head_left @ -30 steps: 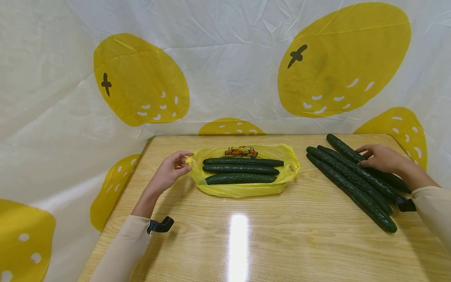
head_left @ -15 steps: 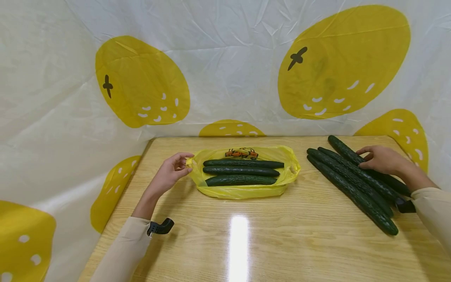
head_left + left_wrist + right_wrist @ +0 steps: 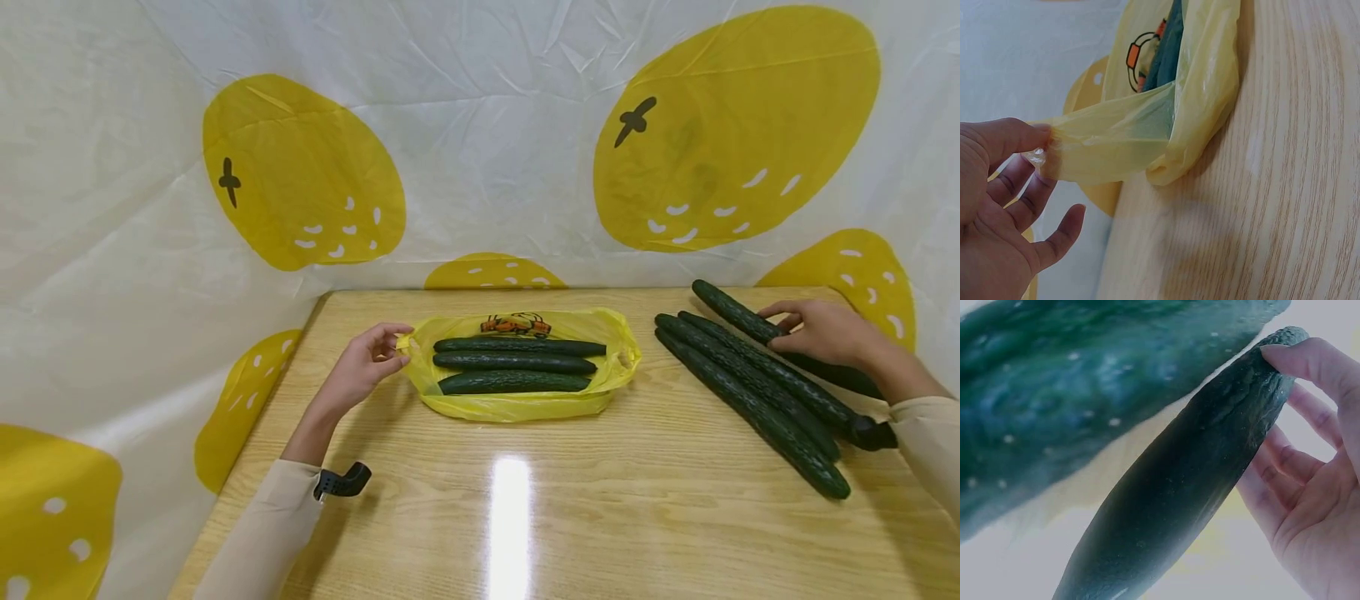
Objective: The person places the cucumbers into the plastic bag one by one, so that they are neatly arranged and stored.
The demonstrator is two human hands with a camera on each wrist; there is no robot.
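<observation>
With thumb and fingertips my left hand (image 3: pixel 354 367) pinches the left end of a yellow plastic bag (image 3: pixel 517 408). The left wrist view shows that handle (image 3: pixel 1110 147) stretched from the pinch. Three dark green cucumbers (image 3: pixel 517 362) lie side by side in the bag's wide mouth. On the right, my right hand (image 3: pixel 828 335) grips the rearmost cucumber (image 3: pixel 729 307) of a group, thumb on the near side. In the right wrist view this cucumber (image 3: pixel 1172 481) lies between thumb and fingers. Several other cucumbers (image 3: pixel 750 408) lie slanted just in front of it.
All of this rests on a wooden table (image 3: pixel 420 517) with a bright light reflection near the front. A white sheet (image 3: pixel 495 183) with yellow fruit prints hangs behind and to the left. Black wrist cameras are strapped to both forearms, the left one (image 3: pixel 343 480) plainly seen.
My right hand has moved slightly back and to the right with the rear cucumber, which is now farther from its neighbours. The left hand and the bag have stayed in place.
</observation>
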